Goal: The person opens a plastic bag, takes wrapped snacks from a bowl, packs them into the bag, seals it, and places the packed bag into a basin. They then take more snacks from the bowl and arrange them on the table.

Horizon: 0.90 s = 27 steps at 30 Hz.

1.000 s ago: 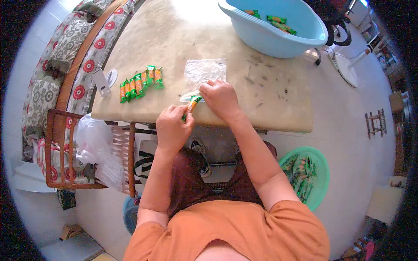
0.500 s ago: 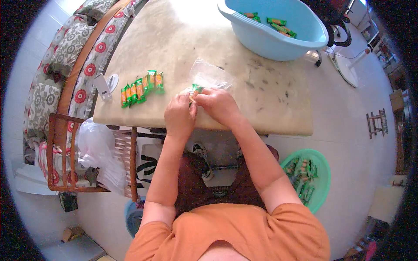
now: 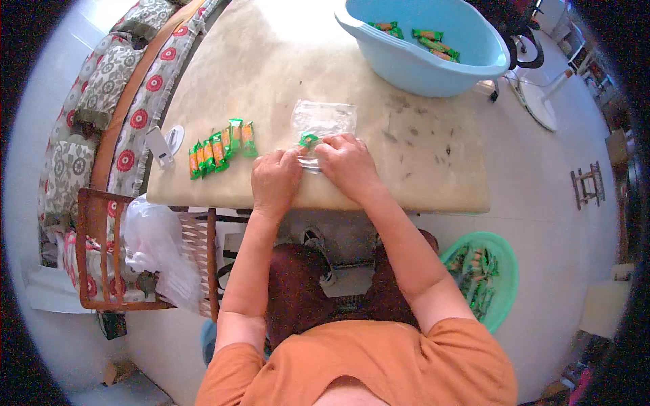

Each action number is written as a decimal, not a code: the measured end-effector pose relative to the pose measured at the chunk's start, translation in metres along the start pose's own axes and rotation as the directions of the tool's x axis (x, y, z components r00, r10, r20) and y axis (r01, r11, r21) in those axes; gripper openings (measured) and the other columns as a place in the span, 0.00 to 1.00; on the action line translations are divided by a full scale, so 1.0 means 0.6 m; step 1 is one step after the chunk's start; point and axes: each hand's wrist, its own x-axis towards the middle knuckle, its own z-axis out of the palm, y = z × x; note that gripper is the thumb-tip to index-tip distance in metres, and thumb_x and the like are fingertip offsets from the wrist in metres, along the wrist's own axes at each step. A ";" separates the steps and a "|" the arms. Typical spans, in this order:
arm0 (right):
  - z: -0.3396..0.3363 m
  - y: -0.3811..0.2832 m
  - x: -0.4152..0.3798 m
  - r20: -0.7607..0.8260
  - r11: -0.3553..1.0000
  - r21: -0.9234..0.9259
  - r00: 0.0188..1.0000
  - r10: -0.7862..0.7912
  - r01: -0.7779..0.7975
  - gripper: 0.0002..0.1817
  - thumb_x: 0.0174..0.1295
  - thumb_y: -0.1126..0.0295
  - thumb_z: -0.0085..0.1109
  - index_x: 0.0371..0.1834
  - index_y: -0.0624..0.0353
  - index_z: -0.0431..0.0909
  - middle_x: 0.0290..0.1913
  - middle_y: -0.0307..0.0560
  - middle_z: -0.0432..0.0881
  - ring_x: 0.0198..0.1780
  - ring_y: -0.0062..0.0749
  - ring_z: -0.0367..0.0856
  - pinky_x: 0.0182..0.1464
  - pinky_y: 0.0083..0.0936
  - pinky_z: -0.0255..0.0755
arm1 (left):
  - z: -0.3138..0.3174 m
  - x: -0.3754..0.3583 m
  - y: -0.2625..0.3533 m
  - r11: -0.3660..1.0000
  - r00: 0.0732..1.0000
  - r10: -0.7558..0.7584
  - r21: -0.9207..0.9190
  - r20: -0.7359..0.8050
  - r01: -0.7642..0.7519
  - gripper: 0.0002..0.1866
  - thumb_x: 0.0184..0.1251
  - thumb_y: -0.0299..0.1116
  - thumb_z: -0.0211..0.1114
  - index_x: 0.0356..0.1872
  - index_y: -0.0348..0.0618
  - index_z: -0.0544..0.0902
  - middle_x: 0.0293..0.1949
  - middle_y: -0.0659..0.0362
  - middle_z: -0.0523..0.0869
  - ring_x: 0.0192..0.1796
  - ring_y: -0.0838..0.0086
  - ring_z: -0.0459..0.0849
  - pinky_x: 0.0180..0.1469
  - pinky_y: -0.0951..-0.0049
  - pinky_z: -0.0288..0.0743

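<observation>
Near the table's front edge lies a clear plastic bag (image 3: 325,118), spread flat, with a green-and-orange wrapped packet (image 3: 308,140) at its near end. My left hand (image 3: 276,177) is closed at the left side of the bag's near end, its fingertips beside the packet. From the right, my right hand (image 3: 347,164) has its fingers curled and pressed on the bag's near end. The fingers partly hide the packet and the bag's opening. A row of several similar packets (image 3: 218,150) lies on the table to the left.
A blue basin (image 3: 433,74) with several packets stands at the table's (image 3: 257,88) back right. On the floor at right is a green basin (image 3: 504,298) of packets. A chair (image 3: 91,250) with white plastic bags (image 3: 156,230) stands left. A white device (image 3: 160,147) lies at the table's left edge.
The bag now lies flatter and straighter. The packet between my hands has moved down onto the bag's near end, and my hands are slightly lower and farther apart.
</observation>
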 end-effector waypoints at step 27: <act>-0.022 -0.001 0.002 0.163 0.999 0.029 0.986 -0.022 0.017 0.06 0.56 0.67 0.57 0.35 0.50 0.80 0.47 0.45 0.80 0.53 0.42 0.77 0.53 0.40 0.72 | 0.013 0.053 -0.016 0.983 0.984 0.093 0.142 0.154 -0.115 0.04 0.62 0.31 0.57 0.37 0.48 0.76 0.26 0.60 0.79 0.30 0.65 0.82 0.30 0.63 0.73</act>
